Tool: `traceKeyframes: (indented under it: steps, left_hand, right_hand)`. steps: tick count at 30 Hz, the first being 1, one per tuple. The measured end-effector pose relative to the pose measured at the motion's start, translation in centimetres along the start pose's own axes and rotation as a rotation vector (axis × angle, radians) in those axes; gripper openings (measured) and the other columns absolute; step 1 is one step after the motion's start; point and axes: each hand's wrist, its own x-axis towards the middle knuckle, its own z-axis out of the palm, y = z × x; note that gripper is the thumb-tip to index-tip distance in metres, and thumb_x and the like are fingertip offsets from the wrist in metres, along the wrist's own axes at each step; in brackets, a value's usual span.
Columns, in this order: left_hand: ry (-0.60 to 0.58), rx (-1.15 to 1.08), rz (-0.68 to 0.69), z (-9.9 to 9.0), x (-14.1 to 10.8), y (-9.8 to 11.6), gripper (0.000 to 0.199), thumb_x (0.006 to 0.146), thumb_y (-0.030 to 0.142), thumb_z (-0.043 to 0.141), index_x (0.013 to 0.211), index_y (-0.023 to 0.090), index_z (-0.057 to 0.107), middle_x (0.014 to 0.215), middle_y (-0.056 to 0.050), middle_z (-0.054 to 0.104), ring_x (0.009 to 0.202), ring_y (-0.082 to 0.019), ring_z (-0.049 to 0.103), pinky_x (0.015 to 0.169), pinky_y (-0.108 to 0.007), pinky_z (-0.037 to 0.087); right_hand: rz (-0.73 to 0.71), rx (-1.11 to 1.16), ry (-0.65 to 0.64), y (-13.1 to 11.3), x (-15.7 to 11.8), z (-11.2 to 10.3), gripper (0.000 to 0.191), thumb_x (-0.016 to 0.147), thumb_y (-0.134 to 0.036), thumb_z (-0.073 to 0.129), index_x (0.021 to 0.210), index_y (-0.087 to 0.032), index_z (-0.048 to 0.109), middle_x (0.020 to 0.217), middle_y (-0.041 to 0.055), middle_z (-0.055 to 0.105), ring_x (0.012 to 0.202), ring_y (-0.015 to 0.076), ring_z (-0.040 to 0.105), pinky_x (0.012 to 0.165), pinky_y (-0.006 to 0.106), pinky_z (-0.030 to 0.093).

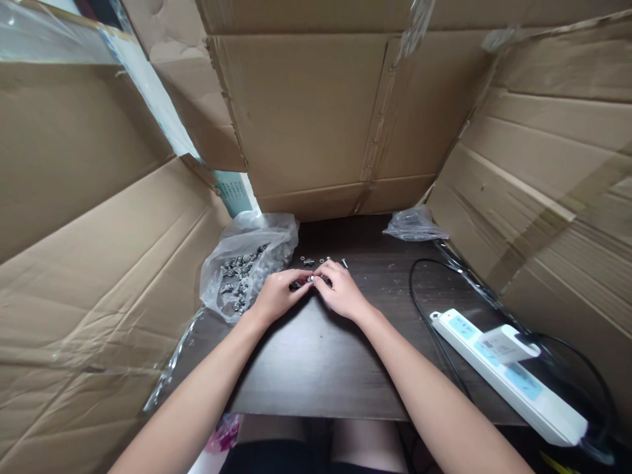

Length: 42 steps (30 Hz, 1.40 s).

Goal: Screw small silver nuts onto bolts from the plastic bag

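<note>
My left hand (279, 294) and my right hand (342, 289) meet over the middle of the dark table. Thumbs and fingers of both are pinched around a small shiny metal fastener (311, 280), too small and covered to tell whether it is a screw or a nut. Just beyond the fingertips lie a loose screw (344, 263), a small metal fitting (309, 263) and a few ring-like nuts or washers (303, 258). Left of my left hand, a clear plastic bag (212, 280) lies open with many bolt-like metal parts (240, 271) in it.
Cardboard walls (316, 112) enclose the dark table (296, 375) on the left, back and right. A crumpled clear bag (416, 225) lies at the back right. A white power strip (513, 375) with a plugged-in adapter and black cable (413, 289) occupies the right side.
</note>
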Motion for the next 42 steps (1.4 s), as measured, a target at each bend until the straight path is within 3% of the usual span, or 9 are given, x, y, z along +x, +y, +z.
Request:
traceKeyframes:
  steps: [4, 13, 23, 32, 39, 42]
  left_hand:
    - [0.000, 0.000, -0.003, 0.03, 0.00, -0.09, 0.023, 0.096, 0.031, 0.065, 0.114, 0.019, 0.074, 0.099, -0.006, 0.079, 0.085, -0.019, 0.077, 0.079, -0.029, 0.062]
    - [-0.002, 0.004, -0.007, -0.01, 0.03, 0.15, 0.023, 0.097, 0.030, 0.065, 0.115, 0.020, 0.074, 0.102, -0.005, 0.080, 0.087, -0.019, 0.077, 0.079, -0.028, 0.062]
    - [-0.016, -0.004, -0.008, 0.05, -0.02, 0.06, 0.022, 0.095, 0.027, 0.066, 0.115, 0.019, 0.073, 0.103, -0.006, 0.080, 0.089, -0.020, 0.077, 0.081, -0.029, 0.062]
    - [-0.010, -0.006, -0.016, -0.02, -0.01, 0.15, 0.024, 0.098, 0.032, 0.063, 0.116, 0.020, 0.074, 0.104, -0.006, 0.079, 0.088, -0.020, 0.077, 0.080, -0.029, 0.062]
    - [-0.018, -0.010, -0.014, 0.10, -0.06, 0.05, 0.022, 0.096, 0.028, 0.065, 0.114, 0.019, 0.073, 0.103, -0.006, 0.079, 0.088, -0.019, 0.077, 0.080, -0.029, 0.062]
    - [-0.017, -0.013, -0.018, 0.07, -0.06, -0.01, 0.023, 0.096, 0.028, 0.065, 0.115, 0.019, 0.073, 0.103, -0.006, 0.079, 0.088, -0.019, 0.077, 0.081, -0.029, 0.062]
  right_hand:
    - [0.011, -0.023, -0.008, -0.13, 0.00, -0.09, 0.020, 0.100, -0.024, 0.052, 0.088, -0.021, 0.068, 0.103, 0.0062, 0.067, 0.102, 0.0234, 0.059, 0.096, 0.043, 0.044]
    - [-0.001, -0.007, 0.013, -0.11, -0.01, -0.12, 0.011, 0.096, -0.022, 0.057, 0.091, -0.021, 0.066, 0.104, 0.0059, 0.067, 0.104, 0.0235, 0.059, 0.097, 0.042, 0.044]
    - [-0.009, -0.044, -0.013, -0.11, 0.12, -0.15, 0.026, 0.102, -0.024, 0.048, 0.083, -0.020, 0.065, 0.101, 0.0061, 0.066, 0.098, 0.0218, 0.058, 0.092, 0.040, 0.043]
    - [-0.023, -0.012, 0.034, -0.07, 0.00, -0.16, 0.010, 0.095, -0.020, 0.056, 0.090, -0.022, 0.065, 0.103, 0.0049, 0.066, 0.103, 0.0233, 0.059, 0.095, 0.042, 0.043]
    - [-0.006, -0.061, 0.006, -0.10, 0.07, -0.23, 0.024, 0.101, -0.025, 0.050, 0.083, -0.021, 0.066, 0.102, 0.0056, 0.067, 0.099, 0.0225, 0.058, 0.094, 0.042, 0.041]
    - [-0.001, -0.057, 0.017, -0.18, 0.09, -0.43, 0.022, 0.101, -0.024, 0.050, 0.087, -0.022, 0.067, 0.102, 0.0058, 0.067, 0.099, 0.0230, 0.059, 0.092, 0.041, 0.041]
